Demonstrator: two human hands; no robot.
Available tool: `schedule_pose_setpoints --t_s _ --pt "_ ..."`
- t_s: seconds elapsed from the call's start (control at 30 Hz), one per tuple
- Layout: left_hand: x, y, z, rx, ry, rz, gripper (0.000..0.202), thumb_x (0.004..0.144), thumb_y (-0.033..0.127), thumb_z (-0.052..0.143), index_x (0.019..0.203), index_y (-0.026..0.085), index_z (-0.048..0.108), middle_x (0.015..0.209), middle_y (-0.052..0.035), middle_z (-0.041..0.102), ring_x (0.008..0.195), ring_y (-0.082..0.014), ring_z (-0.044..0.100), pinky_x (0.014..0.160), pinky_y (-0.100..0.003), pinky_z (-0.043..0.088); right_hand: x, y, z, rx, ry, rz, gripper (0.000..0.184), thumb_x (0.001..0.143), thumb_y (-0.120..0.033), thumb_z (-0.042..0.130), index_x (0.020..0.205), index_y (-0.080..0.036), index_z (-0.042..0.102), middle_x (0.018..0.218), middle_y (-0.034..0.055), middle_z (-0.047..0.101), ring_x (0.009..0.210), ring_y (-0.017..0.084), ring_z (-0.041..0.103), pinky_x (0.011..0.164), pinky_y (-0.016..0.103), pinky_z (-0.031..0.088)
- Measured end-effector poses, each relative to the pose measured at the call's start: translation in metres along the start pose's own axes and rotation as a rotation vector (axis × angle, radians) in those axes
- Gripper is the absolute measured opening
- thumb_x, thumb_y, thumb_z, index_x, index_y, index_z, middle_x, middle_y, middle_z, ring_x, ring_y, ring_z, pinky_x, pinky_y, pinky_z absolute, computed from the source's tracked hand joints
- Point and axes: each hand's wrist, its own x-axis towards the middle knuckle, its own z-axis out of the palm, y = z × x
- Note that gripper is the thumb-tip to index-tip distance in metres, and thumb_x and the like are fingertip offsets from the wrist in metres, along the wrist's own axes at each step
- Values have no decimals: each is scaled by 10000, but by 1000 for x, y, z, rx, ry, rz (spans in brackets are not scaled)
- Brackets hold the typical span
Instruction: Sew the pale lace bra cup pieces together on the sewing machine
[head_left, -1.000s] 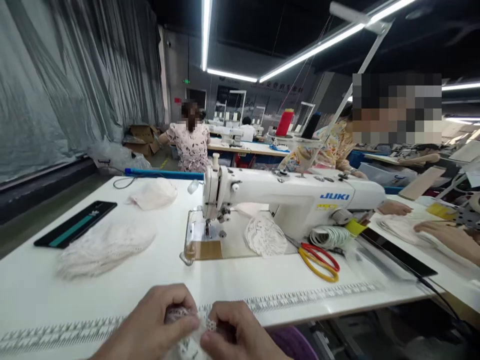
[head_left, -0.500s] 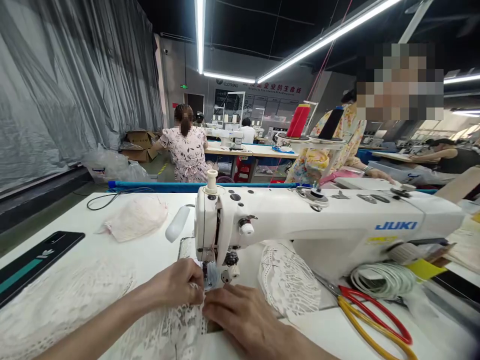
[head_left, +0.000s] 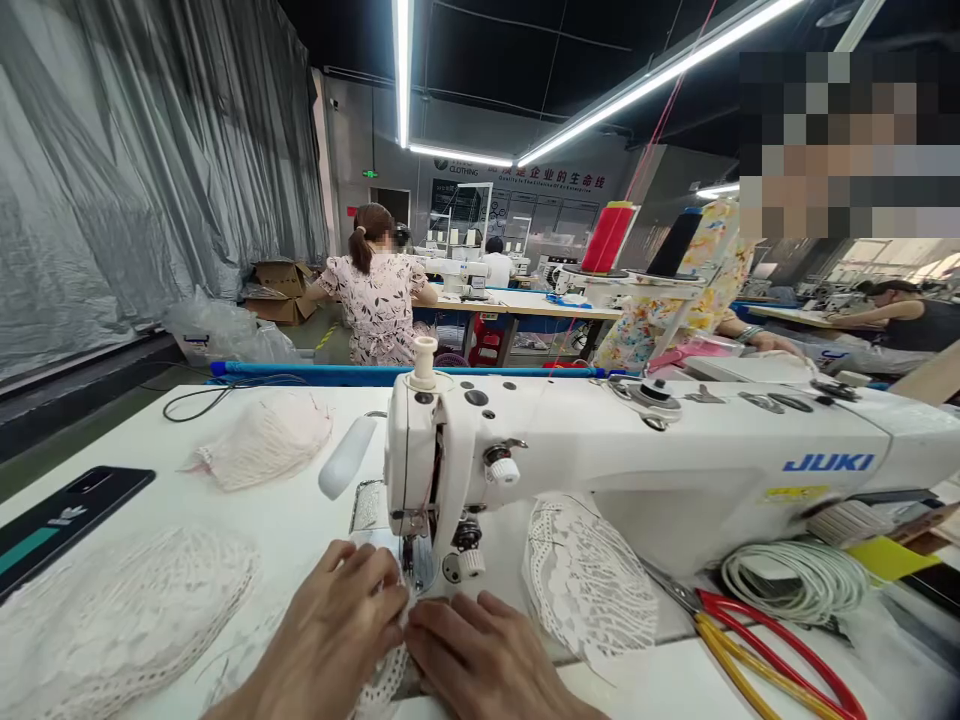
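Observation:
A piece of white lace [head_left: 388, 678] with a holed edging lies at the front of a white sewing machine [head_left: 637, 430]. My left hand [head_left: 337, 612] is closed, its bent fingers on the lace just left of the presser foot [head_left: 409, 562]. My right hand [head_left: 484, 645] presses curled fingers together at the lace's right edge, close to my left fingertips. The fingertips partly hide the lace. Beside my right hand, under the machine arm, lies another white lace piece [head_left: 589, 575].
Red-and-yellow-handled scissors [head_left: 772, 650] and coiled pale cord [head_left: 795, 580] lie at right. A lace piece [head_left: 150, 610], a pale fabric cup [head_left: 262, 440] and a black phone [head_left: 71, 520] are at left. A person [head_left: 375, 290] sits ahead; another person's hand [head_left: 776, 342] is beyond the machine.
My left hand has turned and moved down and left, its forearm now coming from below. The lace between my hands has shifted. My right hand stays near the presser foot.

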Motion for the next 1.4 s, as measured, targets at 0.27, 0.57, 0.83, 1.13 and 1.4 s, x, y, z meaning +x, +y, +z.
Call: schedule_pose_setpoints --t_s 0.27,0.57,0.83,1.13,1.4 --pt "-5 -18 5 435 -121 97 302 703 61 517 939 228 607 1017 -22 646 908 -251 600 792 -378 268 -2 6 -27 97 -110 115 196 951 -238 408 1053 -191 567 957 50 650 751 140 581 630 273 403" --pt "-10 -29 9 489 -89 150 246 793 118 478 983 247 567 1028 -23 628 887 -251 587 820 -377 242 -7 7 -16 116 -123 13 305 951 -414 383 1015 -207 597 848 34 607 676 147 522 555 279 339" --pt "-15 -25 16 611 -14 176 281 755 42 518 947 244 549 1030 -14 604 879 -218 568 824 -397 247 -8 6 -13 82 -98 -13 441 972 -475 256 968 -191 594 1018 41 624 717 143 509 587 292 326" --pt "-4 -31 17 520 106 206 335 632 16 449 865 235 549 886 51 650 797 -165 610 779 -352 295 -7 9 1 -13 107 -43 212 953 -310 431 843 -207 580 922 -32 654 658 124 471 578 292 259" --pt "7 -35 10 457 245 270 218 684 20 369 682 232 422 565 99 509 584 -124 552 918 -343 223 -3 11 6 -104 133 -45 247 956 -352 418 876 -197 592 936 -19 656 618 129 461 560 305 240"
